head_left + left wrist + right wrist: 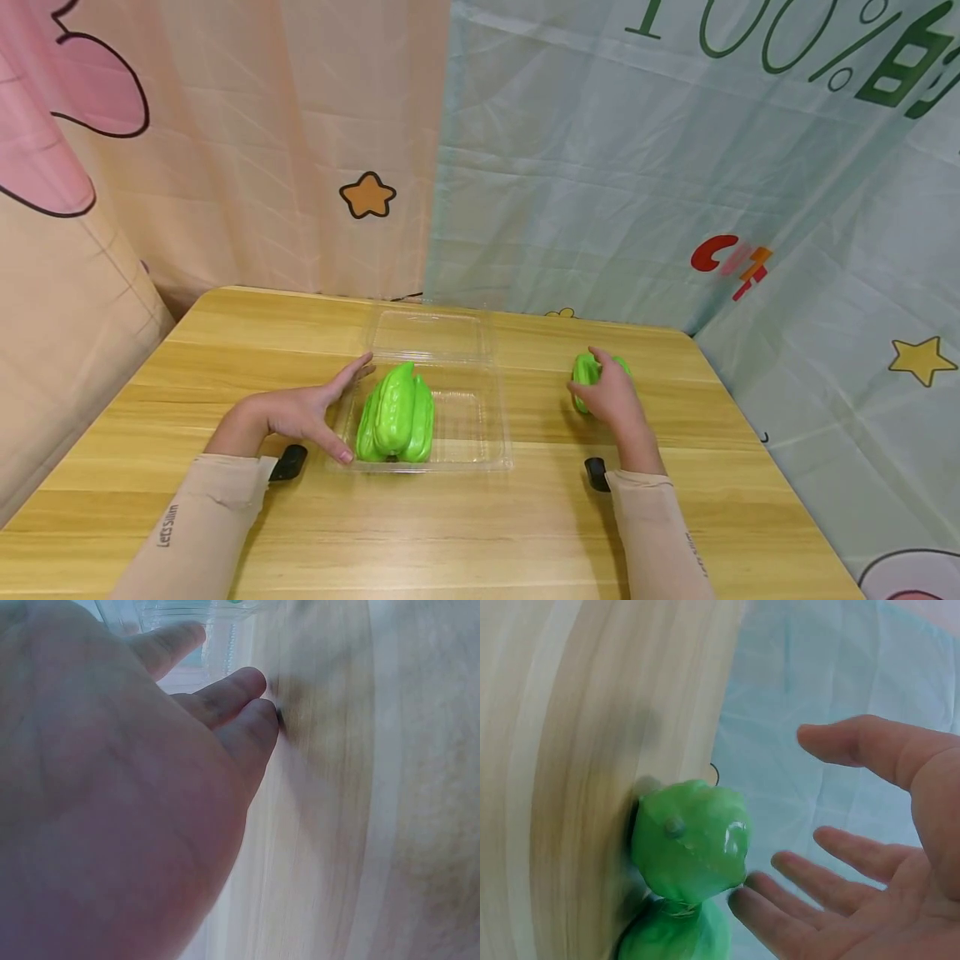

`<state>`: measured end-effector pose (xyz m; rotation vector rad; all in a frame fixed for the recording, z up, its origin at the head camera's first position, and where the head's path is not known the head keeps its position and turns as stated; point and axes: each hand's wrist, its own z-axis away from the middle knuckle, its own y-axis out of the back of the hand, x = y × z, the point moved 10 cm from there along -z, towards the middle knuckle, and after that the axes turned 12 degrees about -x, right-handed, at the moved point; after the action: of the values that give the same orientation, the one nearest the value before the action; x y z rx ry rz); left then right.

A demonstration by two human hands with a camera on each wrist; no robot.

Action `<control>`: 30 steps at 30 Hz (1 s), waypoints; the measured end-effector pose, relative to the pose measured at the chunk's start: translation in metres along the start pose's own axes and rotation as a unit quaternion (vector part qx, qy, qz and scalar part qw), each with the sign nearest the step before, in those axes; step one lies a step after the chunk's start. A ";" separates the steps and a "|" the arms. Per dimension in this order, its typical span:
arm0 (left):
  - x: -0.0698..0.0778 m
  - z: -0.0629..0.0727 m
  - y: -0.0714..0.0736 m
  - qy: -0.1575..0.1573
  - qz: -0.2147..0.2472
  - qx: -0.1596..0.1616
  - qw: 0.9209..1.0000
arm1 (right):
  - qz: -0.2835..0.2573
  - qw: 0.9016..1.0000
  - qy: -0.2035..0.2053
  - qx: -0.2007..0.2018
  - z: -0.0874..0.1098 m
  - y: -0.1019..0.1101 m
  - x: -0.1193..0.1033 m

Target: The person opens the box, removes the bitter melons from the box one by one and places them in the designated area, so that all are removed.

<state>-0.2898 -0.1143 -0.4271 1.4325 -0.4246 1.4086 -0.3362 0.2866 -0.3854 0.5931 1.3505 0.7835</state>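
A clear plastic clamshell box [495, 458] stands in the middle of the table, its lid [431, 333] folded back. Glossy, ridged green fruits [395, 412] are stacked in its left half, one on top of the others. My left hand [303, 412] spreads thumb and fingers along the box's left side, thumb at the near left corner. To the right of the box, my right hand [615, 396] reaches over two more green fruits [690, 840] on the table, fingers spread. The right wrist view shows its fingertips beside the nearer fruit's rounded end, not wrapped round it.
The wooden table [450, 533] ends at a back edge close behind the lid. Printed curtains [585, 208] hang behind it and along both sides. Black wrist devices [288, 462] sit at both sleeve cuffs.
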 end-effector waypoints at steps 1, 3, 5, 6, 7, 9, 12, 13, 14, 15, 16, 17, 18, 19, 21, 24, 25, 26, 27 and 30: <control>0.000 0.000 0.000 0.000 0.000 0.000 1.000 | -0.006 1.000 0.001 0.004 0.000 0.001 0.000; 0.000 0.000 0.000 0.000 0.000 -0.001 1.000 | -0.012 1.000 0.005 0.012 0.001 0.004 -0.001; -0.001 0.000 0.000 0.000 0.001 -0.001 1.000 | -0.014 1.000 0.007 0.021 0.002 0.008 -0.003; 0.000 0.000 0.000 0.000 0.001 -0.001 1.000 | -0.013 1.000 0.008 0.023 0.003 0.009 -0.004; 0.000 0.000 0.000 0.000 0.001 -0.001 1.000 | -0.012 1.000 0.010 0.025 0.004 0.010 -0.006; 0.000 0.000 0.000 0.000 0.002 -0.001 1.000 | -0.011 0.999 0.014 0.028 0.005 0.011 -0.010; -0.001 0.000 0.000 0.001 0.003 0.000 1.000 | -0.024 0.998 0.031 0.039 0.009 0.012 -0.018; -0.001 0.000 0.000 0.001 0.004 0.000 1.000 | -0.035 0.998 0.040 0.044 0.010 0.012 -0.022; -0.001 0.000 0.000 0.001 0.004 0.000 1.000 | -0.045 0.997 0.050 0.049 0.011 0.012 -0.025; -0.001 0.000 0.000 0.000 0.004 0.001 1.000 | -0.059 0.995 0.062 0.052 0.012 0.012 -0.029; -0.001 0.000 0.000 -0.002 0.004 0.001 1.000 | -0.072 0.993 0.074 0.054 0.013 0.011 -0.033; 0.000 0.000 0.000 -0.003 0.004 0.001 1.000 | -0.086 0.992 0.083 0.051 0.013 0.010 -0.036; 0.000 -0.001 0.000 -0.003 0.005 0.002 1.000 | -0.101 0.990 0.093 0.045 0.013 0.008 -0.039; 0.000 0.000 0.000 -0.003 0.005 0.002 1.000 | -0.116 0.987 0.102 0.037 0.013 0.005 -0.042; 0.000 0.000 0.000 -0.003 0.006 0.001 1.000 | -0.139 0.983 0.115 0.017 0.012 -0.001 -0.046; 0.001 0.000 0.000 -0.004 0.008 0.001 1.000 | -0.170 0.978 0.124 -0.015 0.010 -0.012 -0.051; 0.001 0.000 0.000 -0.004 0.009 0.000 1.000 | -0.177 0.976 0.128 -0.024 0.009 -0.016 -0.052; 0.001 0.000 -0.001 -0.005 0.009 0.000 1.000 | -0.181 0.974 0.131 -0.031 0.009 -0.019 -0.053; 0.001 0.000 -0.001 -0.004 0.008 0.000 1.000 | -0.188 0.972 0.133 -0.041 0.009 -0.022 -0.055; 0.000 0.000 0.000 -0.001 0.004 0.001 1.000 | -0.198 0.968 0.139 -0.063 0.012 -0.029 -0.062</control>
<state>-0.2896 -0.1146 -0.4270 1.4357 -0.4296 1.4142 -0.3227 0.2207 -0.3673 0.1034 1.5981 0.6318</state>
